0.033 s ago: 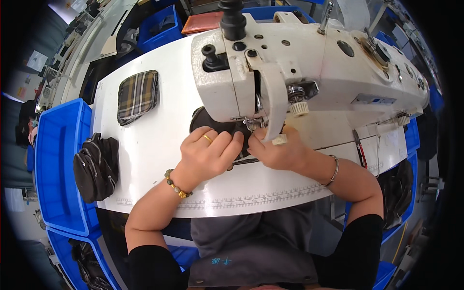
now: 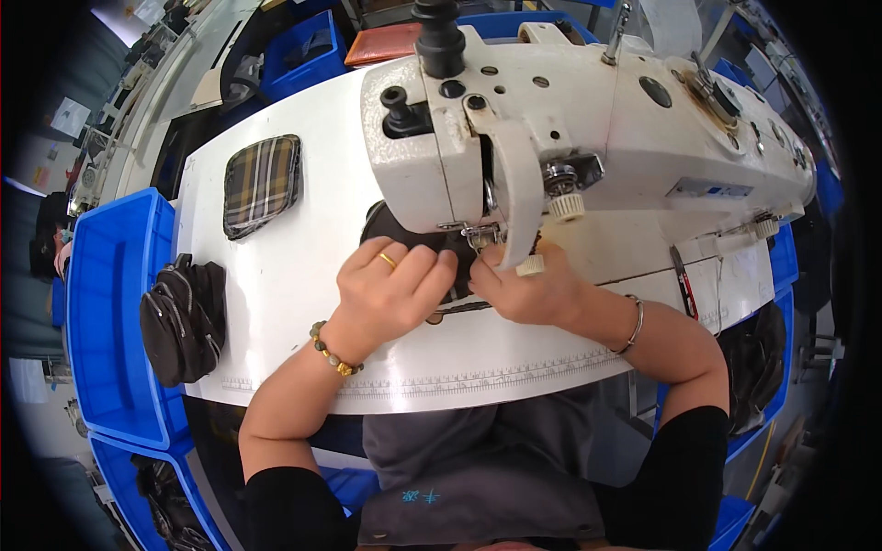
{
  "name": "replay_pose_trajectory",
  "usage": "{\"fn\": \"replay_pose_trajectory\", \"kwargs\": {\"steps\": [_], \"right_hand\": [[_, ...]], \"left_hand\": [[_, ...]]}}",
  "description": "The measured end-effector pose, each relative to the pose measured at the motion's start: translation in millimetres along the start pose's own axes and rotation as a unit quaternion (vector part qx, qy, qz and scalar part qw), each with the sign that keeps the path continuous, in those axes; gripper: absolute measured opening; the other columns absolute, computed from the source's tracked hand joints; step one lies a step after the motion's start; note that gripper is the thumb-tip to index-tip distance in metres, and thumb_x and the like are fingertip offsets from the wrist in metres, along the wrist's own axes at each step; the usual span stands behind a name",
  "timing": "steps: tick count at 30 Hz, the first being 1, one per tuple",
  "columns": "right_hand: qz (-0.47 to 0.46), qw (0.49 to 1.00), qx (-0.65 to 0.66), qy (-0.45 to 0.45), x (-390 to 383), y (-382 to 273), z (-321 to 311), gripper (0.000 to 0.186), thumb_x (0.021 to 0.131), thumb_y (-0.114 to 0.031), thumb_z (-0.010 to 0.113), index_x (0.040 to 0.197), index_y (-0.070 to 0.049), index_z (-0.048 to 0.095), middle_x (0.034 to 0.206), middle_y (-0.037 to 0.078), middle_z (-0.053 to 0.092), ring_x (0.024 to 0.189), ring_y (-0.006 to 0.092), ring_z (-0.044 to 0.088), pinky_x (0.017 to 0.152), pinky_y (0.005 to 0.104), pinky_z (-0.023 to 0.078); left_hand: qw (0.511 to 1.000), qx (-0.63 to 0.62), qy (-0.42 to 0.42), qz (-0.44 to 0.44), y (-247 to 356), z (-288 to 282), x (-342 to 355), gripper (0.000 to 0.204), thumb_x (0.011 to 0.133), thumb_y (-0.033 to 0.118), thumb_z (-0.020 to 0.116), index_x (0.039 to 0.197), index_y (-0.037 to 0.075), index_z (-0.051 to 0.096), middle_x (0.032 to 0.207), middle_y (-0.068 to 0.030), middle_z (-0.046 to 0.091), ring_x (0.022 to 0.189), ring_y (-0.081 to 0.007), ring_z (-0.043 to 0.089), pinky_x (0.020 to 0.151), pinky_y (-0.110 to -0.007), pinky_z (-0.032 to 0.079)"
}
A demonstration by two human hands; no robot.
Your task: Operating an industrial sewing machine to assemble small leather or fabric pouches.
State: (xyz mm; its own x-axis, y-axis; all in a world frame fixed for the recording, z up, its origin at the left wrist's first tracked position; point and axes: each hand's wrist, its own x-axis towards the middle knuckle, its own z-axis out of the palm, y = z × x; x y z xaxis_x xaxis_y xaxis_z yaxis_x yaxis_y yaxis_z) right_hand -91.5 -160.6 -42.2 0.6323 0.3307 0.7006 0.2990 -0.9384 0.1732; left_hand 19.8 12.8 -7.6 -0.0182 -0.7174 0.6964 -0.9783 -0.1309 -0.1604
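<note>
Head view: a dark fabric piece (image 2: 405, 230) lies on a white desk (image 2: 322, 110) at a sewing machine's (image 2: 570, 101) presser foot (image 2: 481, 238). Left hand (image 2: 393, 290) and right hand (image 2: 531, 286) curl half-closed against it; whether either grips, I cannot tell.

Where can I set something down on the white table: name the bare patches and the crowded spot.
Bare: the white table between the plaid pad and sewing machine, and between the dark pouches and left hand. Crowded: by the presser foot, where that hand and the right hand are at the dark piece.
</note>
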Motion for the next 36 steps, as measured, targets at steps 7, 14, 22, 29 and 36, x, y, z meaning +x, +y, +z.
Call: {"fn": "replay_pose_trajectory", "kwargs": {"steps": [7,14,22,29,36], "right_hand": [[-0.029,0.999,0.019,0.011,-1,3,-10,0.006,0.063,-0.014,0.061,0.066,-0.011,0.057,0.064,0.0,0.048,0.053,0.0142,0.053,0.046,0.0277,0.042],[-0.074,0.997,0.003,0.036,-1,1,-9,0.007,0.064,-0.015,0.061,0.069,-0.009,0.06,0.068,0.001,0.054,0.058,0.0126,0.053,0.051,0.0265,0.039],[-0.023,0.993,0.093,-0.064,-15,-4,-14,0.024,0.068,-0.012,0.063,0.089,-0.002,0.067,0.061,0.001,0.053,0.046,0.0152,0.052,0.044,0.0295,0.037],[0.036,0.972,0.173,-0.156,-16,-14,-23,0.025,0.075,-0.012,0.062,0.095,0.003,0.065,0.059,0.003,0.055,0.047,0.0194,0.057,0.04,0.0318,0.042],[0.016,0.962,0.195,-0.19,-17,-15,-26,0.029,0.076,-0.01,0.061,0.1,0.005,0.065,0.059,0.002,0.055,0.046,0.0151,0.055,0.036,0.0289,0.036]], "left_hand": [[0.955,-0.173,-0.177,-0.162,8,-37,20,0.029,0.072,0.015,0.073,0.099,0.009,0.069,0.09,-0.003,0.064,0.079,-0.021,0.058,0.072,-0.032,0.049],[0.923,-0.279,-0.206,-0.165,2,-16,6,0.028,0.081,0.02,0.071,0.106,0.007,0.068,0.106,-0.0073,0.067,0.098,-0.0249,0.061,0.084,-0.035,0.046],[0.874,-0.345,-0.252,-0.232,-6,-5,1,0.021,0.082,0.007,0.07,0.102,0.003,0.066,0.099,-0.0093,0.068,0.087,-0.0287,0.062,0.08,-0.035,0.047],[0.816,-0.415,-0.249,-0.317,-8,-6,2,0.012,0.083,0.004,0.069,0.092,-0.001,0.065,0.088,-0.0128,0.067,0.082,-0.0291,0.062,0.075,-0.035,0.049],[0.931,-0.247,-0.225,-0.151,7,-4,2,0.022,0.071,0.002,0.074,0.091,0.002,0.068,0.091,-0.0075,0.061,0.084,-0.0298,0.058,0.071,-0.039,0.047]]}}
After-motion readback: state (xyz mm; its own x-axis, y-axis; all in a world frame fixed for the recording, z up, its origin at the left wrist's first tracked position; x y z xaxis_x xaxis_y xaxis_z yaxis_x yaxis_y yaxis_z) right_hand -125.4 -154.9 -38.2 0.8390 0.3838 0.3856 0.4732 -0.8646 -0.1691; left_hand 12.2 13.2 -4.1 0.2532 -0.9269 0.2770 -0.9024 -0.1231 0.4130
